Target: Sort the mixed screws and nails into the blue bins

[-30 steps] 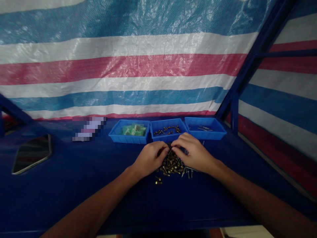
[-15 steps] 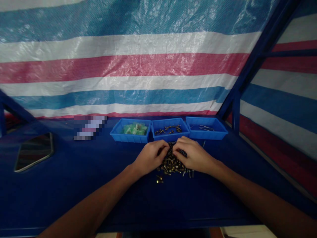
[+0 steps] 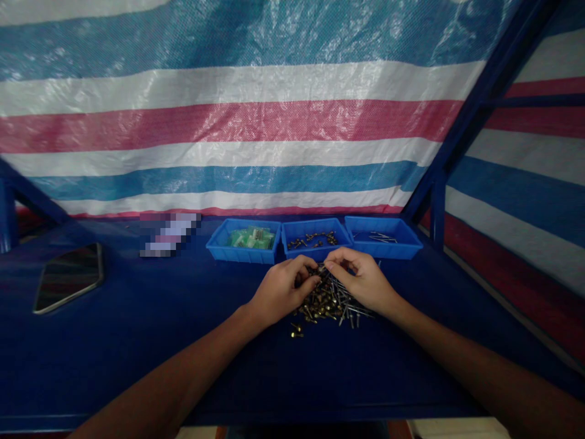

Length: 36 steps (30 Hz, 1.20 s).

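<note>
My left hand point(image 3: 283, 288) is over the left side of a mixed pile, its fingers curled and the thumb close to the index finger. What is between those fingertips is too small to make out. My right hand point(image 3: 365, 278) pinches thumb against fingers above the pile's far side; what it holds cannot be made out. Below the hands lie many short brass-coloured screws point(image 3: 322, 303), with thin silver nail-like pins point(image 3: 351, 305) on the right. A couple of brass screws point(image 3: 296, 332) lie apart, nearer me.
Three blue trays stand behind the pile: a left tray point(image 3: 219, 251) with green packets point(image 3: 251, 238), a middle tray point(image 3: 292, 251) with brass screws, and a right tray point(image 3: 388, 248) with silver pins. A phone point(image 3: 68, 277) lies on the blue table point(image 3: 183, 341), near a blurred-out item point(image 3: 169, 236).
My right hand has drawn back a little to the right and changed its finger pose, uncovering more silver pins. My left hand stays by the pile. The view has shifted slightly.
</note>
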Each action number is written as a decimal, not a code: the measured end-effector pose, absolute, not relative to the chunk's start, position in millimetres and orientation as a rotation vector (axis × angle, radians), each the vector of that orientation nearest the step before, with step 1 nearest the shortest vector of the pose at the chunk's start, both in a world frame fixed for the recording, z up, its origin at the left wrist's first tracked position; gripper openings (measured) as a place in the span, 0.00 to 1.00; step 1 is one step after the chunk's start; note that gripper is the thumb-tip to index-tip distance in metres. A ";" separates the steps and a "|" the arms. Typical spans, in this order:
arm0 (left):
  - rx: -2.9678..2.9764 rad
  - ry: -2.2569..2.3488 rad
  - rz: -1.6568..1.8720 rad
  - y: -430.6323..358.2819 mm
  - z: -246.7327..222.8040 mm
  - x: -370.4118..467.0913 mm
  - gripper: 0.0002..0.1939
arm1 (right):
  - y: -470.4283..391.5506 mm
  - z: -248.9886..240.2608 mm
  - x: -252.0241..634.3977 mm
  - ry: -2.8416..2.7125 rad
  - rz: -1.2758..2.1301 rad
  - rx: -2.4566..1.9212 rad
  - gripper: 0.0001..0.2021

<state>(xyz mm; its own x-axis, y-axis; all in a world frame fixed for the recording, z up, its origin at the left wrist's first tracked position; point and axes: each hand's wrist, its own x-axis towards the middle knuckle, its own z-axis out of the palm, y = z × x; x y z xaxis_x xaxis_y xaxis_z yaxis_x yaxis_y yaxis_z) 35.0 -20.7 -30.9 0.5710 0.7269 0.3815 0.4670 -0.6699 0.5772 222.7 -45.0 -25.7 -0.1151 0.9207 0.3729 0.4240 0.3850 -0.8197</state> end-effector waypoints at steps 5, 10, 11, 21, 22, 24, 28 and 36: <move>2.400 0.929 0.857 -21.1 -30.1 35.1 0.06 | -47.7 -25.1 219.2 -1.730 0.676 -1.170 0.07; 2.409 0.888 0.855 -24.3 -28.5 35.4 0.05 | -48.1 -26.6 217.8 -1.719 0.682 -1.159 0.07; 2.409 0.895 0.859 -24.9 -27.9 35.5 0.05 | -48.2 -26.9 217.7 -1.718 0.685 -1.160 0.07; 2.423 0.923 0.803 -26.8 -21.0 33.5 0.12 | -49.9 -26.4 219.5 -1.854 0.439 -1.161 0.06; 2.429 0.924 0.793 -26.7 -20.4 33.2 0.13 | -50.2 -26.0 219.7 -1.877 0.401 -1.154 0.06; 2.435 0.935 0.779 -26.9 -19.3 32.7 0.15 | -51.2 -25.2 220.0 -1.920 0.343 -1.139 0.06; 2.437 0.946 0.776 -27.8 -18.2 32.6 0.15 | -52.6 -23.6 220.4 -1.960 0.282 -1.125 0.06; 2.417 0.941 0.828 -28.3 -19.2 32.8 0.13 | -50.9 -25.1 220.2 -1.964 0.247 -1.110 0.04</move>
<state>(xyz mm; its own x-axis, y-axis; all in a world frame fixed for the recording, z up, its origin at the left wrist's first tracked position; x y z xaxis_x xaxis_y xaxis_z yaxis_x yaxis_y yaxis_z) 32.8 -28.3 -19.2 0.5943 0.7110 0.3760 0.4637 -0.6849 0.5621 220.2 -50.9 -25.1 -0.2501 0.7789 0.5751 0.6123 0.5874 -0.5292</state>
